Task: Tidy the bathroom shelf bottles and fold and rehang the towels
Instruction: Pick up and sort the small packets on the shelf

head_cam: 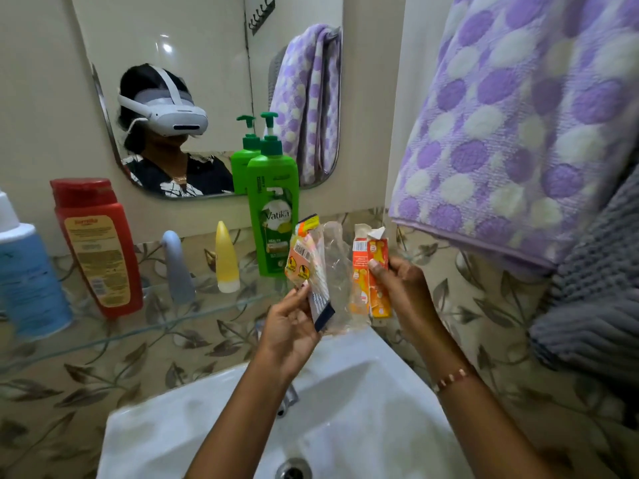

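Blue bottle [29, 278]: far left on the glass shelf [103, 335], white cap, upright, partly cut by the frame edge.
Red bottle [98, 247]: just right of the blue one, upright, its back label facing out.
Grey tube [178, 267]: on the shelf right of the red bottle, standing with its pointed end up.
Yellow tube [226, 259]: just beside the grey tube, also pointed end up, white base on the shelf.
Green pump bottle [275, 209]: upright at the shelf's right end, against the mirror [207, 81], which shows its reflection.
Left hand [294, 326]: raised over the sink [345, 392], fingers and thumb pinching an orange packet [306, 257] with a dark lower edge; crumpled clear plastic wrap [337, 271] hangs beside the packet, between the two hands.
Right hand [397, 281]: raised level with the left, thumb and fingers curled round an orange carton [373, 274], torn open at the top and held upright.
Bracelet [449, 378]: beaded, on the right wrist.
Purple spotted towel [518, 115]: hanging at upper right, its hem just above the right hand.
Grey towel [594, 299]: hanging lower right, partly behind the purple one.
Wall tiles [138, 368]: leaf pattern, behind shelf and sink.
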`<state>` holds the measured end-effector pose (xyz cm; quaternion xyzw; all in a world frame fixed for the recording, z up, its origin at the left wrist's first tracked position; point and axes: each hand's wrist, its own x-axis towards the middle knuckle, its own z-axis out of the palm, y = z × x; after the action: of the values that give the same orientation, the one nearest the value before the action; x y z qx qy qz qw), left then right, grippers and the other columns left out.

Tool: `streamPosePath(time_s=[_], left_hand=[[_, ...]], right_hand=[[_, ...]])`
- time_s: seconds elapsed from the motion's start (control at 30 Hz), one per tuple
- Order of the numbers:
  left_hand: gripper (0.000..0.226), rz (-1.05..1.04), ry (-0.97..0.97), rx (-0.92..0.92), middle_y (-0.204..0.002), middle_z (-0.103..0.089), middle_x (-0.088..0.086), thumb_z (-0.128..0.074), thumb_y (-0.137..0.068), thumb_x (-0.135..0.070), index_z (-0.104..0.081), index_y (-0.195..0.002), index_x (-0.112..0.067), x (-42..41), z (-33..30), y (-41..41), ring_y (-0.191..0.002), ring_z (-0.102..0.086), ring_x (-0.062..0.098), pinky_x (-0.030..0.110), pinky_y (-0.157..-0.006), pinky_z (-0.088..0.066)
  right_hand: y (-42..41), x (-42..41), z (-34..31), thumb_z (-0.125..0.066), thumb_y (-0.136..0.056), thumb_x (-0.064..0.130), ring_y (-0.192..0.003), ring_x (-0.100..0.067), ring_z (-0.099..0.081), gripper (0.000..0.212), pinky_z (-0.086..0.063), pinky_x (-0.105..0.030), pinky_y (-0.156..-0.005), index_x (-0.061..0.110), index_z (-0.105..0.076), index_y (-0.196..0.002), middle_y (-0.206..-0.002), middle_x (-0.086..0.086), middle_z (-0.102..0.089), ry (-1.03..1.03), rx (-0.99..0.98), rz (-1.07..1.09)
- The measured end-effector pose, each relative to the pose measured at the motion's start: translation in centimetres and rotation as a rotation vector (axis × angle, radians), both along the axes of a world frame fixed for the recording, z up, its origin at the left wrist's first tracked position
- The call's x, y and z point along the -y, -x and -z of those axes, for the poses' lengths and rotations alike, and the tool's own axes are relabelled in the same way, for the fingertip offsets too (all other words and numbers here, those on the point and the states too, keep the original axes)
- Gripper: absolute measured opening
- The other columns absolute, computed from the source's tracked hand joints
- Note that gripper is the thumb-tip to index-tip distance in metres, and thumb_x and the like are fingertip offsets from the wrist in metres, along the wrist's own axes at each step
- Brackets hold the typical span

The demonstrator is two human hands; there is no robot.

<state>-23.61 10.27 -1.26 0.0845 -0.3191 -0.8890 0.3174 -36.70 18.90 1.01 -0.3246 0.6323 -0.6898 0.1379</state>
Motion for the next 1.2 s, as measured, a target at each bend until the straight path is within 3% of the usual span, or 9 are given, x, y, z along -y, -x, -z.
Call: streamPosePath(time_s=[0.1,0.23,0.37,0.57,0.63,0.73,0.83,1.0,1.2], left_hand=[[0.018,0.046,-0.036,0.05,-0.066,-0.071,0.003,-0.041,-0.091,-0.012,-0.059,-0.094,-0.01,-1.4,1.5,-1.5,-0.056,-0.067,0.013,0.021,-0.052,-0.054],[0.015,0.059,-0.083,0.138,-0.061,-0.066,-0.001,-0.043,-0.09,-0.014,-0.057,-0.091,-0.013,-3.1,4.4,-4.1,-0.05,-0.061,0.01,0.021,-0.052,-0.049],[0.017,0.101,-0.149,0.172,-0.066,-0.071,0.0,-0.042,-0.09,-0.015,-0.057,-0.095,-0.011,-5.3,7.2,-7.1,-0.053,-0.064,0.011,0.02,-0.051,-0.052],[0.025,0.055,-0.251,0.227,-0.075,-0.072,0.005,-0.045,-0.09,-0.015,-0.057,-0.11,-0.007,-9.1,10.0,-12.0,-0.061,-0.067,0.014,0.023,-0.061,-0.054],[0.028,-0.006,-0.254,0.236,-0.08,-0.072,0.007,-0.046,-0.09,-0.014,-0.056,-0.114,-0.006,-10.6,10.6,-14.1,-0.066,-0.067,0.016,0.027,-0.064,-0.055],[0.022,-0.107,-0.246,0.221,-0.073,-0.073,0.005,-0.045,-0.091,-0.014,-0.057,-0.109,-0.007,-13.4,11.0,-17.1,-0.056,-0.067,0.013,0.021,-0.05,-0.053],[0.024,-0.207,-0.243,0.218,-0.07,-0.073,0.006,-0.044,-0.091,-0.015,-0.056,-0.109,-0.005,-16.7,11.3,-19.9,-0.055,-0.066,0.013,0.021,-0.049,-0.052],[0.024,-0.301,-0.247,0.23,-0.077,-0.074,0.007,-0.044,-0.091,-0.014,-0.057,-0.108,-0.004,-23.1,12.8,-25.4,-0.066,-0.071,0.017,0.026,-0.052,-0.055],[0.027,-0.437,-0.31,0.314,-0.079,-0.075,0.007,-0.039,-0.092,-0.016,-0.057,-0.11,-0.005,-29.8,15.9,-33.1,-0.071,-0.071,0.018,0.03,-0.06,-0.058]], right_hand=[[-2.3,-1.4,2.4,-0.054,-0.09,0.017,-0.082,-0.023,-0.067,0.023,-0.056,-0.033,-0.074,0.007,-0.062,-0.109,-0.095,-0.012,-0.07,-0.021,0.149,-0.049],[-5.3,-3.6,5.8,-0.054,-0.09,0.015,-0.061,-0.007,-0.068,0.012,-0.054,-0.021,-0.053,0.016,-0.065,-0.095,-0.073,0.004,-0.072,-0.004,0.278,-0.039],[-8.3,-5.8,9.1,-0.053,-0.09,0.02,-0.06,-0.005,-0.067,0.014,-0.054,-0.022,-0.053,0.019,-0.066,-0.086,-0.067,0.008,-0.073,-0.049,0.339,-0.045],[-13.1,-9.3,11.4,-0.064,-0.064,0.062,-0.084,-0.018,-0.071,0.053,-0.055,-0.031,-0.066,0.021,-0.067,-0.098,-0.091,-0.001,-0.074,-0.149,0.398,-0.176],[-14.9,-10.4,11.4,-0.07,-0.056,0.058,-0.086,-0.017,-0.071,0.065,-0.057,-0.03,-0.065,0.019,-0.061,-0.107,-0.093,0.001,-0.074,-0.157,0.399,-0.282],[-17.9,-12.1,11.3,-0.075,-0.054,0.049,-0.086,-0.018,-0.071,0.068,-0.058,-0.038,-0.073,0.023,-0.055,-0.114,-0.096,0.002,-0.074,-0.223,0.326,-0.415],[-20.8,-14.3,11.5,-0.077,-0.061,0.036,-0.082,-0.016,-0.072,0.054,-0.058,-0.041,-0.075,0.029,-0.054,-0.108,-0.096,0.003,-0.072,-0.26,0.254,-0.5],[-25.1,-19.0,13.0,-0.074,-0.071,0.014,-0.077,-0.014,-0.072,0.039,-0.057,-0.026,-0.057,0.03,-0.054,-0.1,-0.089,0.005,-0.072,-0.232,0.352,-0.624],[-32.3,-23.3,16.8,-0.069,-0.076,0.005,-0.081,-0.015,-0.069,0.032,-0.058,-0.03,-0.071,0.023,-0.055,-0.099,-0.094,0.0,-0.069,-0.361,0.43,-0.75]])
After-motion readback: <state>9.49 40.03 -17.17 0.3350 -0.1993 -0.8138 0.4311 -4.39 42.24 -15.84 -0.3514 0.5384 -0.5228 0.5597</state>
